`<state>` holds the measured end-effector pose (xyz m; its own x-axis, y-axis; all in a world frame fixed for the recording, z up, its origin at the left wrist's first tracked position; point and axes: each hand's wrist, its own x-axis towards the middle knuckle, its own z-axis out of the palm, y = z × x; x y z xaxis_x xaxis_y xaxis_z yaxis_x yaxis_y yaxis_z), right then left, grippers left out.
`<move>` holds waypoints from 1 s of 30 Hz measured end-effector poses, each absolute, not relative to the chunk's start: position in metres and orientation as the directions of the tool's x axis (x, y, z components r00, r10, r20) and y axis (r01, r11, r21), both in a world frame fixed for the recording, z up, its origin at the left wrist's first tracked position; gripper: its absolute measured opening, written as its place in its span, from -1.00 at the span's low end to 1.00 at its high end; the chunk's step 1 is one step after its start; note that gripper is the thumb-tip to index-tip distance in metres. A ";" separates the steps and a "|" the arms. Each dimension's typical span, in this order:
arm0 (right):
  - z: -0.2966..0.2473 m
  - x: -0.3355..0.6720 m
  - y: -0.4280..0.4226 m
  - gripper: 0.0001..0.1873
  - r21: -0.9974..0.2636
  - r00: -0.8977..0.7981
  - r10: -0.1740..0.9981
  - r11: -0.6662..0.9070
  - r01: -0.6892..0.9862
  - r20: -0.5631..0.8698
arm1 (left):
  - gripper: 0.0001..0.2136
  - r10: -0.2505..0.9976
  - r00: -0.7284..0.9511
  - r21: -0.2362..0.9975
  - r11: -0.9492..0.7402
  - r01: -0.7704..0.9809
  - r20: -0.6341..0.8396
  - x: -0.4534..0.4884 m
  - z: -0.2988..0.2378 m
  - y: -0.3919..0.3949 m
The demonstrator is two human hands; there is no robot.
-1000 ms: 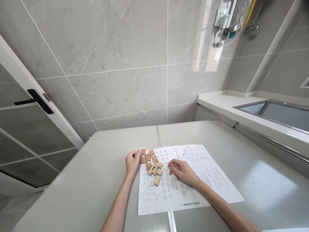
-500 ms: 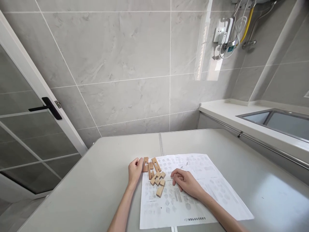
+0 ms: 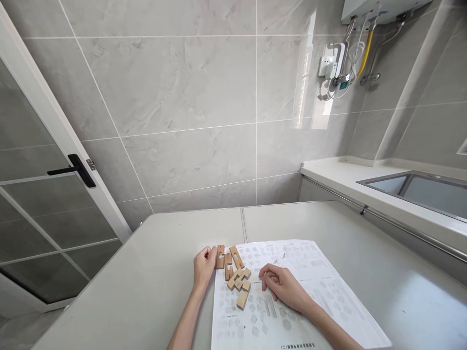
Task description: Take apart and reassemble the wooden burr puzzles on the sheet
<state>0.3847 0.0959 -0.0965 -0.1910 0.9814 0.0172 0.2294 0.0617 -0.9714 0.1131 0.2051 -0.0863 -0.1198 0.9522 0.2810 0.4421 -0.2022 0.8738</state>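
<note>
My left hand rests on the table at the paper's left edge, its fingers curled into a loose fist. Its knuckles lie right beside a brown notched wooden puzzle piece; whether they touch cannot be told. Close by are another brown notched piece and a brown slotted piece. Paler notched wooden pieces lie in a small cluster nearer me. To the right of them, my right hand rests on the printed paper sheet, fingers loosely bent and a little apart, holding nothing visible.
The grey table has a seam running through its middle. Behind it stands a tiled wall. A door with a black handle is at left, a counter with a sink at right. Pipes and a socket are at upper right.
The view has tilted up slightly, so the table, paper and hands sit lower in the picture. Both hands and the wooden pieces keep their places relative to each other.
</note>
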 end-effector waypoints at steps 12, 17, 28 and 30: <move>-0.096 0.385 0.096 -0.81 -0.966 -0.195 0.981 0.069 0.250 0.020 | -0.56 0.955 -0.102 0.867 -0.205 0.454 0.278 0.113 -0.086 0.205; -0.095 0.385 0.095 -0.80 -0.967 -0.193 0.981 0.071 0.246 0.023 | -0.56 0.955 -0.097 0.864 -0.205 0.460 0.279 0.112 -0.087 0.205; -0.095 0.385 0.094 -0.82 -0.966 -0.192 0.981 0.066 0.252 0.017 | -0.55 0.958 -0.094 0.863 -0.199 0.465 0.272 0.113 -0.089 0.206; -0.095 0.385 0.094 -0.82 -0.965 -0.192 0.981 0.067 0.253 0.018 | -0.55 0.957 -0.093 0.862 -0.202 0.466 0.275 0.113 -0.089 0.205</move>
